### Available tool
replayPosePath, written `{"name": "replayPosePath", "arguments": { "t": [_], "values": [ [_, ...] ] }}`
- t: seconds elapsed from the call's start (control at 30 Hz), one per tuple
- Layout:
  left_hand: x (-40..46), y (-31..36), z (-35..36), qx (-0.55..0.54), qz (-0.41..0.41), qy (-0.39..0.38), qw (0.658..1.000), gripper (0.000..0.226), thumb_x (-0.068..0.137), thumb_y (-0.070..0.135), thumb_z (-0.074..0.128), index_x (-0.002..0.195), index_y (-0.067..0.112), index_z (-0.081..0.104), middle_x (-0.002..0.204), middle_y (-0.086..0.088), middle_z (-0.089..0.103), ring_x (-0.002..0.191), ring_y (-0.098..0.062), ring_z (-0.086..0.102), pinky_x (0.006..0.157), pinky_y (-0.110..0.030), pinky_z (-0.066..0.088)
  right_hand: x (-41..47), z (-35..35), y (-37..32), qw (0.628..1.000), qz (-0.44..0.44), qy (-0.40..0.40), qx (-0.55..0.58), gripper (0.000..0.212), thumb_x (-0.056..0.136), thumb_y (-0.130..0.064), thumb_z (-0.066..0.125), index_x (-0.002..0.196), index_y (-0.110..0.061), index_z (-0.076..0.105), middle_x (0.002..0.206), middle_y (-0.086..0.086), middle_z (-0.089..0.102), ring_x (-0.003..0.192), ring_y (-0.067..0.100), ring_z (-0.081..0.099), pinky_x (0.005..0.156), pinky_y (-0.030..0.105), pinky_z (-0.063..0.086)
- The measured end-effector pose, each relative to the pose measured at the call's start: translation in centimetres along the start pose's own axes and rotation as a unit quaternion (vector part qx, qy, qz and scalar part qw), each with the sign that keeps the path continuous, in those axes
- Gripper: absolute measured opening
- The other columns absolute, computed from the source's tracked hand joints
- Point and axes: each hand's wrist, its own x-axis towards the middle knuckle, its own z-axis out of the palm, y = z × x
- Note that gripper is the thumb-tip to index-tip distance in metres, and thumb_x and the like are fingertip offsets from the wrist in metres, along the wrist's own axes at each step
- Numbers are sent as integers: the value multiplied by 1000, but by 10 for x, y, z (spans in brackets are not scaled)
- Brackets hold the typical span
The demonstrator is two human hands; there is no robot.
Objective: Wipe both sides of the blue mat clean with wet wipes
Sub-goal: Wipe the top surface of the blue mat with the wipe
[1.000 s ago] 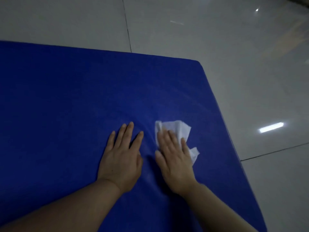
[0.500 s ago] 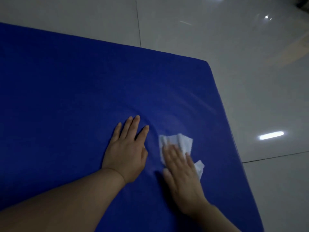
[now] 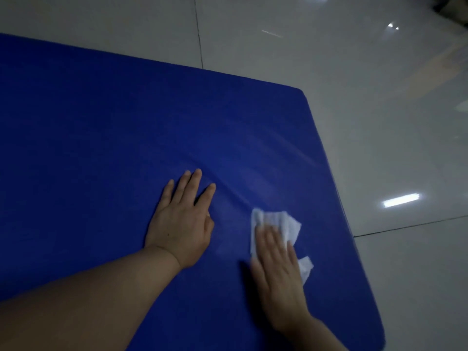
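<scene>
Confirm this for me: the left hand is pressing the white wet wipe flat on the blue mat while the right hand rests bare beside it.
Not quite: the hands are swapped. In the head view the right hand presses the white wet wipe flat on the blue mat, while the left hand rests bare beside it.

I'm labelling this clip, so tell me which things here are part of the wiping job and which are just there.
Part of the job:
blue mat
wet wipe
right hand, pressing the wipe
left hand, flat on the mat

Just there:
tiled floor
</scene>
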Motion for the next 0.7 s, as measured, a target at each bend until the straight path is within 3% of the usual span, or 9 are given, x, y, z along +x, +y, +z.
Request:
{"name": "replayPosePath", "arguments": {
  "t": [0.1, 0.23, 0.37, 0.5, 0.57, 0.7],
  "values": [
    [1, -3, -2, -40, -1, 8, 999, 59, 89, 31, 22, 135, 12, 53, 151, -14, 36, 141, -29, 31, 117, -44, 18, 14, -1, 1, 997, 78, -15, 8, 71, 78, -70, -25, 141, -38, -19, 148, -27, -28, 139, -5, -23, 115, 26, -16],
    [-40, 4, -16, -136, 16, 24, 990, 46, 90, 22, 31, 116, 10, 67, 140, -12, 51, 134, -25, 37, 117, -36, 14, 10, -4, 0, 996, 82, -37, 10, 73, 75, -72, -27, 140, -39, -19, 148, -26, -25, 137, -7, -25, 114, 24, -19],
    [-113, 13, -14, -163, -29, 5, 986, 46, 88, 22, 32, 117, 13, 67, 141, -8, 48, 132, -22, 36, 117, -30, 11, 10, -3, -1, 997, 80, -23, 2, 77, 75, -72, -26, 143, -36, -17, 151, -22, -22, 138, -5, -24, 115, 26, -18],
    [-119, 11, -1, -137, -19, -5, 990, 46, 83, 20, 32, 119, 11, 60, 140, -14, 46, 132, -27, 37, 117, -34, 10, 5, -5, -10, 995, 95, -5, 42, 84, 71, -74, -30, 143, -34, -14, 151, -21, -22, 138, -5, -26, 114, 24, -20],
    [-116, 13, -2, -130, -18, -2, 991, 46, 82, 20, 33, 119, 12, 59, 139, -15, 48, 132, -28, 36, 116, -34, 10, -14, 4, -29, 995, 71, -7, 62, 80, 80, -71, -23, 147, -29, -5, 155, -15, -14, 141, -1, -21, 116, 29, -14],
    [-120, 13, 0, -113, -18, 15, 993, 47, 82, 21, 33, 120, 11, 59, 138, -17, 49, 131, -28, 36, 115, -34, 11, -63, 25, -39, 1000, -17, -17, 4, 61, 102, -50, 6, 150, -16, 22, 157, -1, 19, 146, 11, 9, 115, 38, 8]
  ]
}}
